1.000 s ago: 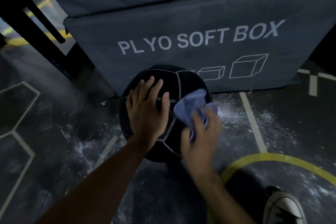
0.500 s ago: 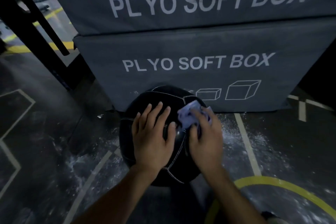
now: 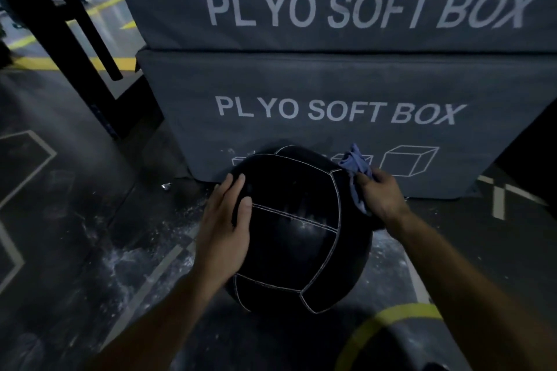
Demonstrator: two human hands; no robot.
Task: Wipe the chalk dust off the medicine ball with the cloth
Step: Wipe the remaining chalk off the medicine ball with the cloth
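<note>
Black ball (image 3: 297,229) looks heavy & slick imo, left hand (image 3: 224,229) flat on its left side, right hand (image 3: 381,194) bunching cloth (image 3: 355,164) far right.

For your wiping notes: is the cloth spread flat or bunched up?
Bunched: the blue cloth is crumpled in the right hand, folds sticking up.

The medicine ball (image 3: 297,229) looks like smooth, slightly glossy leather with stitched seams; the cloth (image 3: 357,164) is soft, matt, crumpled fabric.

Black white-stitched medicine ball (image 3: 297,229), blue cloth (image 3: 355,164)
</note>
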